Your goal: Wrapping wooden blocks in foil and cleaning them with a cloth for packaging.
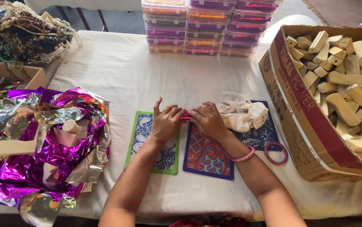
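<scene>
Centre frame: your left hand (165, 122) and right hand (208, 120) together pinch a small pink foil-wrapped piece (186, 116); patterned cards (206, 154) beneath; box of wooden blocks (292, 105) at right.

Small pink item (187, 116) mostly hidden between both hands, kind unclear. Cardboard box (299, 109) and foil heap (42, 138) cut by frame edges.

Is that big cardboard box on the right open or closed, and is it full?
Open and nearly full. The cardboard box has no flap over its top, and pale wooden blocks are heaped almost to its rim.
</scene>
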